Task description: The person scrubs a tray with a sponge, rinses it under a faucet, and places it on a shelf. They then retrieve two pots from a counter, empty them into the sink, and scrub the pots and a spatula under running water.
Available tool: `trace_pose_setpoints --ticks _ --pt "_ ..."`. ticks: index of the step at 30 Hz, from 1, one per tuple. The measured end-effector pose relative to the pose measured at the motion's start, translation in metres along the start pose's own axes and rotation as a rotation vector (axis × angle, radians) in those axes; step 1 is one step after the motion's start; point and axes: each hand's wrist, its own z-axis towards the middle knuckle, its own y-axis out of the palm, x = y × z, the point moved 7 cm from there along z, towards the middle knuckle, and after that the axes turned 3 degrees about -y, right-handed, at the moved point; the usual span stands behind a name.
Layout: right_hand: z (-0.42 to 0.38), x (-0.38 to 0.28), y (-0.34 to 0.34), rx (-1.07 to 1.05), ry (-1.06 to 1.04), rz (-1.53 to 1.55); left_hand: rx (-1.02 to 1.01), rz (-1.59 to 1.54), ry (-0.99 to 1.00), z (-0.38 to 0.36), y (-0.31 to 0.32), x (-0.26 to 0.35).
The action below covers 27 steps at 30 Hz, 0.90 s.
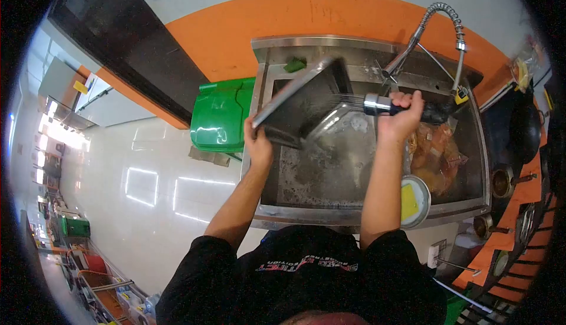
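My left hand [257,145] is closed on the near left corner of a dark rectangular metal pan [309,98], tilted up over the sink [324,175]. In my right hand [402,116] is a spray head [374,104] with a silver nozzle and black grip, fingers wrapped round it. Thin streams of water run from the nozzle toward the inside of the pan. Right of my right forearm, a bowl [425,213] with a yellow sponge [408,200] in it rests at the sink's front rim.
Plastic-wrapped food [436,151] lies in the right basin. A spring-coil faucet [443,8] arches over the back right. A green scouring pad [295,64] is on the back ledge. A lidded green bin [221,116] stands left, a wok [523,127] right.
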Motion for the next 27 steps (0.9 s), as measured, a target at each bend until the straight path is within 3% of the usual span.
trace_pose_setpoints --ticks 1,3,5,7,8,12,14,15,16,18,19,24,26,27 --pt "-0.004 -0.010 0.011 -0.051 0.019 -0.015 -0.126 0.318 0.258 -0.010 0.019 0.031" --pt "-0.009 -0.024 0.023 -0.101 0.050 -0.050 -0.312 0.428 0.352 -0.030 0.044 0.040" --pt "-0.019 -0.019 0.033 -0.313 0.200 -0.201 -0.406 0.491 0.356 -0.036 0.052 0.027" --pt "-0.032 -0.004 0.032 -0.287 0.237 -0.308 -0.614 0.495 0.541 -0.048 0.070 0.021" --pt "-0.036 0.005 0.025 -0.284 0.239 -0.391 -0.619 0.488 0.532 -0.050 0.072 0.015" --pt "-0.066 0.038 0.019 -0.269 0.349 -0.280 -0.778 0.613 0.631 -0.069 0.094 -0.012" --pt "-0.071 0.046 0.017 -0.277 0.379 -0.220 -1.029 0.536 0.713 -0.085 0.109 -0.021" --pt "-0.072 0.047 0.018 -0.281 0.386 -0.222 -1.057 0.638 0.866 -0.099 0.116 -0.017" --pt "-0.071 0.047 0.019 -0.272 0.375 -0.257 -1.048 0.641 0.864 -0.101 0.119 -0.018" --pt "-0.071 0.047 0.021 -0.267 0.367 -0.295 -1.351 0.675 0.925 -0.124 0.127 -0.029" --pt "-0.070 0.044 0.023 -0.253 0.314 -0.335 -1.337 0.725 1.013 -0.129 0.127 -0.030" --pt "-0.033 0.048 -0.008 -0.204 0.117 -0.421 -1.328 0.716 1.010 -0.129 0.116 -0.010" --pt "-0.012 0.043 -0.031 -0.096 -0.014 -0.596 -1.340 0.713 0.971 -0.126 0.113 0.012" --pt "0.000 0.048 -0.050 -0.141 0.037 -0.699 -1.309 0.712 1.048 -0.128 0.110 0.030"
